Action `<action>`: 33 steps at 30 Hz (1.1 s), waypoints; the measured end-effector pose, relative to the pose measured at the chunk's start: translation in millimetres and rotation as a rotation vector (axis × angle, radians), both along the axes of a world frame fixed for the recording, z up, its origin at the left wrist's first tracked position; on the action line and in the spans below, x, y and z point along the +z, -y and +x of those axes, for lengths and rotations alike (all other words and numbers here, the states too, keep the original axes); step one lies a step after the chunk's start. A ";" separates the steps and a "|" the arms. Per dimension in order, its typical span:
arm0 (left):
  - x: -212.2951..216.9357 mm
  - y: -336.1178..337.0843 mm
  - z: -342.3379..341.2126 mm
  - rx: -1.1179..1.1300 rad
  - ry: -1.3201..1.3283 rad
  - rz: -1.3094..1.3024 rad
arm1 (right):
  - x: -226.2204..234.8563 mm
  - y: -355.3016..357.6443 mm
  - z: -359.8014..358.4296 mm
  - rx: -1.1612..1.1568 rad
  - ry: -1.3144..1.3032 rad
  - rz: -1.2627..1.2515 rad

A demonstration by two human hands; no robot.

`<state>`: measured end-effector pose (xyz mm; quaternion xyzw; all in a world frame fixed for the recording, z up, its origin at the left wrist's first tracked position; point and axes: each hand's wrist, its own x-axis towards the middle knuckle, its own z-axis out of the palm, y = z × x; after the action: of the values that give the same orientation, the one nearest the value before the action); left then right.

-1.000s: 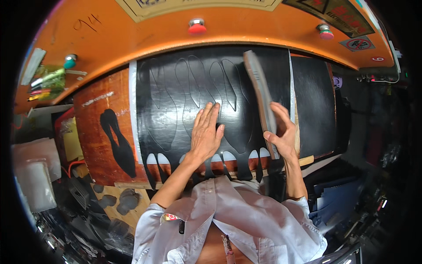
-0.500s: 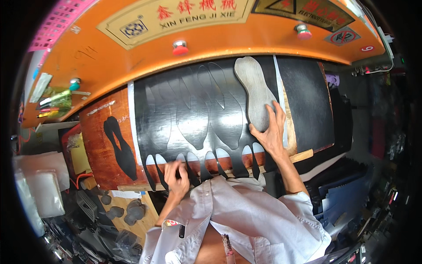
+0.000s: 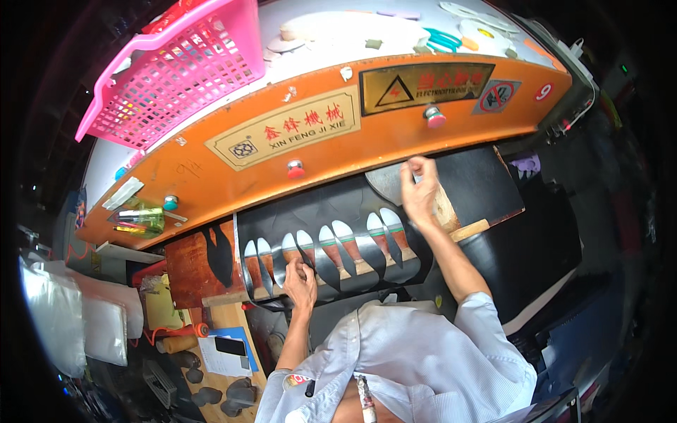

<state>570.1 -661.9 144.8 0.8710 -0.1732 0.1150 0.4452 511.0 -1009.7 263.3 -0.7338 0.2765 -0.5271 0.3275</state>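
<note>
A black sheet lies on the work board, its near edge carrying a row of sole-shaped cut-outs. My left hand is at that edge, fingers bent and closed on a strip between the openings. The grey sole-shaped plate rests on the sheet's right part, partly covered by the orange machine beam. Beside the plate's right side is my right hand, fingers curled in, just below the beam, with nothing seen in it.
Push buttons line the beam's front. A pink basket and teal-handled scissors lie on top. Black cut soles are on the board's left, a dark panel on its right. A phone lies at lower left.
My view has tilted up, bringing the beam's top and basket in. The right hand has let go of the plate's near end and curled. The plate now sits partly under the beam.
</note>
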 end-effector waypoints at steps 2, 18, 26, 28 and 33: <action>9.0 10.8 15.6 0.001 0.012 0.035 | 49.3 26.7 9.9 0.066 0.098 -0.045; 38.8 71.4 112.9 0.167 -0.057 0.173 | -55.0 57.1 -47.8 -0.032 -0.383 0.040; 31.0 56.3 121.4 0.061 -0.031 0.079 | -91.7 42.2 -27.9 -0.091 -0.493 -0.107; 31.1 53.8 122.0 0.034 -0.116 0.089 | -92.5 42.9 -28.5 -0.078 -0.578 -0.069; 28.7 44.6 110.6 -0.017 -0.064 0.033 | -91.2 43.0 -35.8 -0.064 -0.753 -0.081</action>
<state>680.7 -706.5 173.5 0.8800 -0.1682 0.0804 0.4369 475.2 -1052.7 172.2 -0.8795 0.3793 -0.2408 0.1571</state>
